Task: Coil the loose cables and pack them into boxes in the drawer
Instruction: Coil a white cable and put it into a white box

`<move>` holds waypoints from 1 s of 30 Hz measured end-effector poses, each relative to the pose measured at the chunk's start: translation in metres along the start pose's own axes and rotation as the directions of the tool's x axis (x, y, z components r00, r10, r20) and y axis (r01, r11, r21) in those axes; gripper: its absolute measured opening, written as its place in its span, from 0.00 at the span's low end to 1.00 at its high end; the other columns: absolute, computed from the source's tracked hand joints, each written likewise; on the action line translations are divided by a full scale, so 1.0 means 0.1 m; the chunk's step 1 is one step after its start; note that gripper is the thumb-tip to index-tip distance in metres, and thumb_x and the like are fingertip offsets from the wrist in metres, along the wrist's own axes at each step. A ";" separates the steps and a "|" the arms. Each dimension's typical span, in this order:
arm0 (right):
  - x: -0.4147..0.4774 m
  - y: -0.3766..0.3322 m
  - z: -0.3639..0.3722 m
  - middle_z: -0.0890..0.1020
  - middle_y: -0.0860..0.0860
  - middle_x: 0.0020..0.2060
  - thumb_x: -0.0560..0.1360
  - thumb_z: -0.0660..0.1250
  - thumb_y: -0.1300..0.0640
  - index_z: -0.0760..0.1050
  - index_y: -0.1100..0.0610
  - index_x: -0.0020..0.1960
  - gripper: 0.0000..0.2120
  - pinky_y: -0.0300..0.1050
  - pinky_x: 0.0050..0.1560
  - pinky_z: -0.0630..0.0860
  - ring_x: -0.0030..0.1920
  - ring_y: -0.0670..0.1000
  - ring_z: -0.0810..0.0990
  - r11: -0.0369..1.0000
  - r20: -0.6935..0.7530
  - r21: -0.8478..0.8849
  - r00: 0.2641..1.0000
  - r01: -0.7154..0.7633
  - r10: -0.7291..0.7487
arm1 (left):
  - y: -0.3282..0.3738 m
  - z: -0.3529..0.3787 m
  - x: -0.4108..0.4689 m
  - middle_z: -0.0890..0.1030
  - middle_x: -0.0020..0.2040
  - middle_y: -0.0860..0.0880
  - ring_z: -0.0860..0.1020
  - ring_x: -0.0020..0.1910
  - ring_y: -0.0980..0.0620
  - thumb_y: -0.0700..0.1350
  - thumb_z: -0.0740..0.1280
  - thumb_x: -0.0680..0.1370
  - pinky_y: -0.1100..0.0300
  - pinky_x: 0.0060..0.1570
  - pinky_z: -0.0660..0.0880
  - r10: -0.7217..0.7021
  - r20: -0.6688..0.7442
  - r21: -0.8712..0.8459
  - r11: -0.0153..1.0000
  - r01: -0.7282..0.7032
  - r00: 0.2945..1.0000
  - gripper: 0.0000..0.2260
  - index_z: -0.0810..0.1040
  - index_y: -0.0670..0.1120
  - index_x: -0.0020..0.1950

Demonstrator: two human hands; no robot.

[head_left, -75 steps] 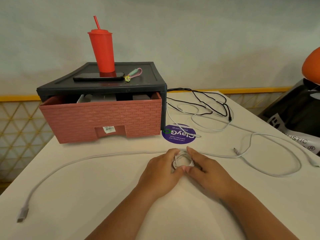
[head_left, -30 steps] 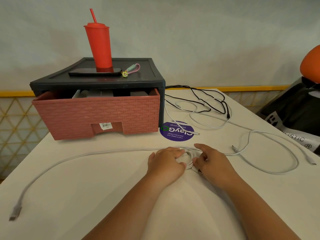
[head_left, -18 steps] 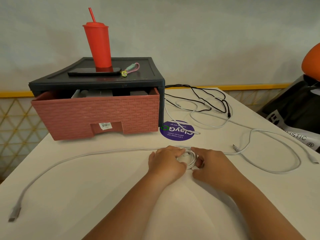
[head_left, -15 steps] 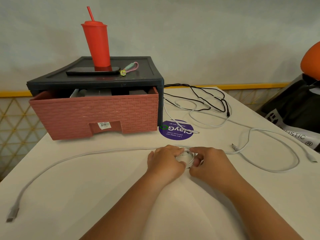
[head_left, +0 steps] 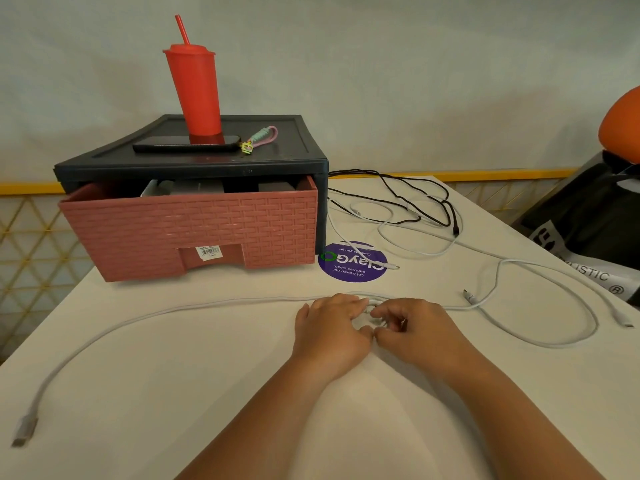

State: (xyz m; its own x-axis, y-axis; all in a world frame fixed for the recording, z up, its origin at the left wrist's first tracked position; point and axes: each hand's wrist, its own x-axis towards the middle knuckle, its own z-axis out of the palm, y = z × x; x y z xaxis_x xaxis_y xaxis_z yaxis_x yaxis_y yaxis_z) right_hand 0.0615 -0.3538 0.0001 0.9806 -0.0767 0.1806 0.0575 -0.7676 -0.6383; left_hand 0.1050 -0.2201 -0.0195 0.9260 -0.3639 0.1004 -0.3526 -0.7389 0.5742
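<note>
Both hands meet at the middle of the table [head_left: 166, 393], knuckles up and thumbs touching. The left hand [head_left: 330, 329] curls its fingers over a small coil [head_left: 371, 309] of white cable [head_left: 207, 303], and the right hand [head_left: 417, 329] pinches the same coil from the right with bent fingers. Only a sliver of the coil shows between the fingertips, so its number of turns cannot be told. From under the left hand the white cable runs left in a long slack curve to its plug [head_left: 24, 429], which lies close to the near left edge of the table. To the right, a big white loop [head_left: 554, 342] lies flat near the right edge. Whether it is the same cable cannot be told, because the hands cover the join. The table surface between the forearms and the near edge is bare. Farther off, the pink drawer [head_left: 194, 230] stands partly pulled out of its dark cabinet [head_left: 284, 161], with grey boxes [head_left: 197, 187] showing only by their tops. A black cable [head_left: 415, 197] lies tangled with a thin white cable [head_left: 398, 239] on the far right of the table, one end of the thin white cable resting on a purple sticker [head_left: 349, 263]. A red tumbler [head_left: 194, 88] and a phone [head_left: 187, 146] sit on the cabinet. At the right, a dark bag [head_left: 588, 216] is cut off by the frame.
</note>
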 end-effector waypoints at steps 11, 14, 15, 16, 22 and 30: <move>0.04 0.11 -0.02 0.71 0.46 0.55 0.69 0.71 0.57 0.71 0.52 0.65 0.25 0.34 0.55 0.67 0.55 0.45 0.72 0.999 0.002 0.036 1.000 0.029 -0.029 | 0.01 -0.02 -0.05 0.63 0.73 0.59 0.58 0.72 0.58 0.52 0.60 0.78 0.55 0.73 0.49 0.068 -0.001 0.002 0.998 -0.068 0.998 0.23 0.63 0.55 0.73; 0.03 0.10 -0.03 0.72 0.47 0.59 0.68 0.72 0.56 0.70 0.54 0.67 0.28 0.38 0.61 0.69 0.59 0.47 0.72 0.999 0.036 0.018 0.998 0.044 -0.044 | 0.01 -0.05 -0.06 0.64 0.73 0.57 0.59 0.72 0.58 0.48 0.60 0.79 0.54 0.73 0.50 0.052 -0.004 -0.100 0.994 -0.052 0.999 0.22 0.64 0.54 0.73; 0.04 0.10 -0.03 0.73 0.48 0.60 0.68 0.72 0.56 0.69 0.55 0.68 0.29 0.38 0.61 0.68 0.59 0.47 0.72 0.999 0.043 0.017 0.998 0.049 -0.049 | 0.01 -0.05 -0.06 0.65 0.73 0.56 0.60 0.72 0.58 0.46 0.60 0.79 0.54 0.73 0.51 0.050 -0.014 -0.137 0.989 -0.051 0.999 0.21 0.65 0.53 0.72; 0.04 0.10 -0.03 0.73 0.48 0.60 0.69 0.72 0.57 0.69 0.55 0.68 0.29 0.37 0.61 0.68 0.59 0.46 0.72 0.999 0.049 0.022 0.998 0.050 -0.051 | 0.01 -0.04 -0.06 0.67 0.72 0.56 0.62 0.71 0.58 0.45 0.60 0.79 0.54 0.73 0.52 0.047 -0.024 -0.175 0.983 -0.050 0.999 0.20 0.66 0.52 0.72; 0.04 0.10 -0.04 0.74 0.48 0.61 0.75 0.65 0.58 0.71 0.56 0.66 0.19 0.39 0.59 0.67 0.59 0.46 0.72 0.962 0.007 0.267 0.999 -0.053 0.053 | -0.02 -0.03 -0.06 0.72 0.69 0.52 0.67 0.69 0.56 0.42 0.60 0.78 0.55 0.72 0.58 0.004 -0.075 -0.381 0.924 -0.033 0.997 0.18 0.72 0.48 0.68; -0.04 0.06 -0.07 0.76 0.41 0.56 0.77 0.58 0.48 0.75 0.49 0.61 0.15 0.26 0.50 0.63 0.58 0.42 0.71 0.907 -0.075 0.419 0.993 -0.049 0.088 | -0.04 -0.09 -0.09 0.75 0.62 0.54 0.71 0.61 0.59 0.41 0.62 0.79 0.68 0.61 0.64 -0.142 -0.145 -0.651 0.759 0.013 0.979 0.14 0.75 0.49 0.64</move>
State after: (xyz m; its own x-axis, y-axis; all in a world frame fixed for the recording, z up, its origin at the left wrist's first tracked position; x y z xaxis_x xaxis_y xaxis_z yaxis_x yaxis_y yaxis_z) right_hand 0.0571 -0.3624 0.0009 0.9649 -0.1916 0.1796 0.0832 -0.4256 -0.9011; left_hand 0.0992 -0.2091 -0.0151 0.9763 -0.1691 0.1350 -0.1675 -0.1960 0.9662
